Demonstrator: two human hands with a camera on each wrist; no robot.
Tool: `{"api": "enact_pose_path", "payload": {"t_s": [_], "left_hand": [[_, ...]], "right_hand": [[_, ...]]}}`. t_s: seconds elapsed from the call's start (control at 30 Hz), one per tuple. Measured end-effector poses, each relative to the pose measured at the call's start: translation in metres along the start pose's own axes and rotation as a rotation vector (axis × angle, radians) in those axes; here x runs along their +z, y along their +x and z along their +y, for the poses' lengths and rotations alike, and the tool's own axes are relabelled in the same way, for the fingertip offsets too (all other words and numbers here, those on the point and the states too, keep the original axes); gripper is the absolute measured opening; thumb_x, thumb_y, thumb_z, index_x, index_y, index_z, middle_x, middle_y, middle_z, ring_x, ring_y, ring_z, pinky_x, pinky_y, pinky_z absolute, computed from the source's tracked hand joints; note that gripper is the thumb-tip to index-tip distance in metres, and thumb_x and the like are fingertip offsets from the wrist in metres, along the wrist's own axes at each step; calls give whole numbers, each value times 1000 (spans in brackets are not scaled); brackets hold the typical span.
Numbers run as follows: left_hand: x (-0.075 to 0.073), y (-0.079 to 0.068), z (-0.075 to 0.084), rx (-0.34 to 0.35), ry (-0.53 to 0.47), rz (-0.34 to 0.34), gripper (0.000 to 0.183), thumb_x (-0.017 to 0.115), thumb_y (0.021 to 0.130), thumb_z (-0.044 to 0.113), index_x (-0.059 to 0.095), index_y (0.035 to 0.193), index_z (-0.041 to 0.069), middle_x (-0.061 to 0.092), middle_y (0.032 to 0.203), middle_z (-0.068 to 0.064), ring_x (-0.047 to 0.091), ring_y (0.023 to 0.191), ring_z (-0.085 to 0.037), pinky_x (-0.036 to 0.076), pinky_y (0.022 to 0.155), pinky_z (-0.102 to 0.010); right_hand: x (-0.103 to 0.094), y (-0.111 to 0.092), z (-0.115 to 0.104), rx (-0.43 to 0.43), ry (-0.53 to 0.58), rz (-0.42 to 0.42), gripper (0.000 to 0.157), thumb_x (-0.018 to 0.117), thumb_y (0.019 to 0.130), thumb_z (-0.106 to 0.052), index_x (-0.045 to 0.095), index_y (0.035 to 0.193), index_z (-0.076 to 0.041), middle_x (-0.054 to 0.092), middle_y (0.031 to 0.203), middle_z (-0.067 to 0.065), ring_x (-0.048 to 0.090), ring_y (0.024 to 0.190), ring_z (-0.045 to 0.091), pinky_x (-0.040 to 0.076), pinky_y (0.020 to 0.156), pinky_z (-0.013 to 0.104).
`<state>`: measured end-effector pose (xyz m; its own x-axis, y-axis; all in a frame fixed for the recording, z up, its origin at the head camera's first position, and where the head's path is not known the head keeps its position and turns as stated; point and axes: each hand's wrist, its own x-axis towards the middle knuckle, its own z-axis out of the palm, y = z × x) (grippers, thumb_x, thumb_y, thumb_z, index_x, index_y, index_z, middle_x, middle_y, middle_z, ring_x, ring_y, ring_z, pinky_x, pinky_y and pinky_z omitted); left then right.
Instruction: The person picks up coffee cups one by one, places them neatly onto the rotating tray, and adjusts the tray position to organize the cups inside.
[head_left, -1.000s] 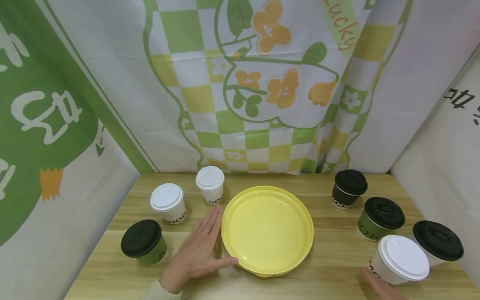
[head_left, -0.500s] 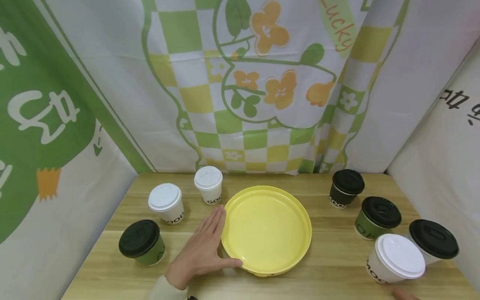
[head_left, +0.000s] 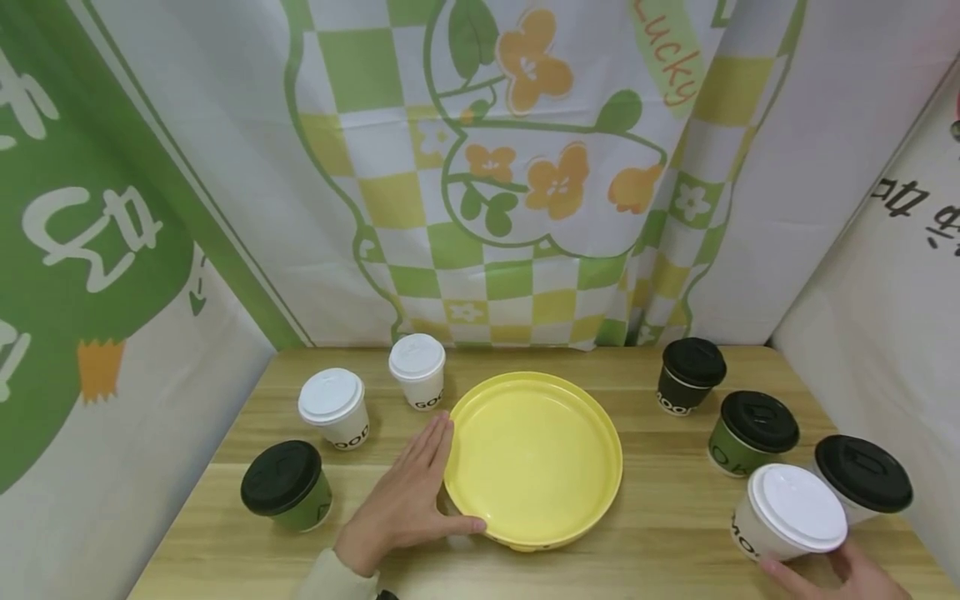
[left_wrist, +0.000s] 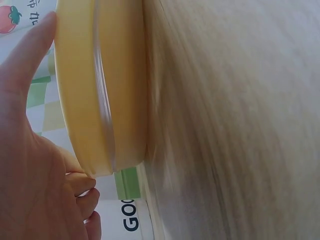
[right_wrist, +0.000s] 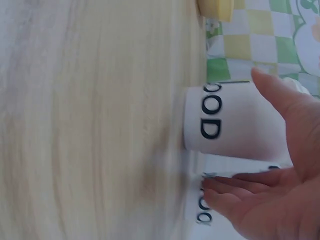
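Observation:
In the head view my left hand (head_left: 405,504) rests against the left side of a round yellow tray (head_left: 532,458) with a raised rim. Its fingers and thumb are spread along the edge. From the left wrist view, the tray's side (left_wrist: 82,95) is thick, with a groove around it. My right hand (head_left: 843,579) is at the near side of a white paper cup (head_left: 787,517) with a white lid. In the right wrist view the thumb lies on one side of that cup (right_wrist: 240,120), and the fingers extend along the other with a gap.
Behind the white cup stand a black-lidded cup (head_left: 862,475), a green cup (head_left: 738,450) and a black cup (head_left: 686,392). On the left are two white cups (head_left: 348,429) (head_left: 423,387) and a green cup with a black lid (head_left: 303,504). Printed cloth (head_left: 525,292) encloses the wooden table.
My right hand drew back from the white cup's left side, dipped nearly out of the head view, then came up at its near right side. The left hand stays at the tray.

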<state>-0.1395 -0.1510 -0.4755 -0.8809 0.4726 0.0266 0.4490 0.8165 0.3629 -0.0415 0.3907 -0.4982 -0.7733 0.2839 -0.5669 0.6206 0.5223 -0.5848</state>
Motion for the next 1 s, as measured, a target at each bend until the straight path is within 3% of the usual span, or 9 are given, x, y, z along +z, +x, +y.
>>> {"api": "enact_pose_path", "payload": {"t_s": [0.2, 0.4, 0.67, 0.83, 0.93, 1.0], "left_hand": [[0, -1, 0, -7, -6, 5, 137, 67, 79, 86, 14, 167, -5, 8, 177, -20, 13, 166, -36, 22, 133, -54], [1, 0, -1, 0, -11, 13, 137, 66, 79, 87, 14, 167, -4, 8, 178, -20, 14, 166, -37, 24, 133, -56], [2, 1, -1, -9, 6, -5, 139, 64, 78, 90, 11, 168, -2, 4, 178, -17, 9, 167, -33, 21, 134, -52], [1, 1, -1, -12, 5, -8, 139, 64, 78, 90, 11, 168, -2, 3, 178, -16, 9, 167, -32, 21, 134, -52], [1, 0, -1, -7, 7, 1, 138, 64, 78, 89, 12, 168, -2, 5, 178, -16, 11, 166, -33, 23, 134, -53], [1, 0, -1, -1, 9, 8, 138, 65, 78, 89, 14, 167, -3, 7, 178, -18, 12, 166, -35, 24, 134, -54]], "right_hand": [[12, 3, -14, -36, 40, 203, 132, 85, 80, -66, 15, 163, 9, 32, 159, 41, 37, 144, 62, 41, 117, 70], [23, 2, -23, -19, 188, 346, 126, 92, 77, -54, 23, 164, 4, 38, 160, 36, 41, 146, 58, 41, 117, 65], [27, -12, -38, -5, 234, 386, 124, 94, 76, -51, 26, 164, 5, 41, 158, 37, 42, 146, 58, 40, 117, 62], [30, -20, -50, -48, 116, 397, 123, 95, 72, -57, 36, 157, 9, 46, 153, 40, 47, 142, 58, 53, 106, 55], [30, -24, -57, -120, 42, 376, 119, 93, 73, -59, 39, 155, 8, 48, 153, 39, 51, 140, 56, 65, 93, 42], [30, -27, -63, -173, 12, 347, 118, 91, 75, -61, 38, 157, 6, 47, 155, 37, 52, 140, 55, 66, 91, 39]]}}
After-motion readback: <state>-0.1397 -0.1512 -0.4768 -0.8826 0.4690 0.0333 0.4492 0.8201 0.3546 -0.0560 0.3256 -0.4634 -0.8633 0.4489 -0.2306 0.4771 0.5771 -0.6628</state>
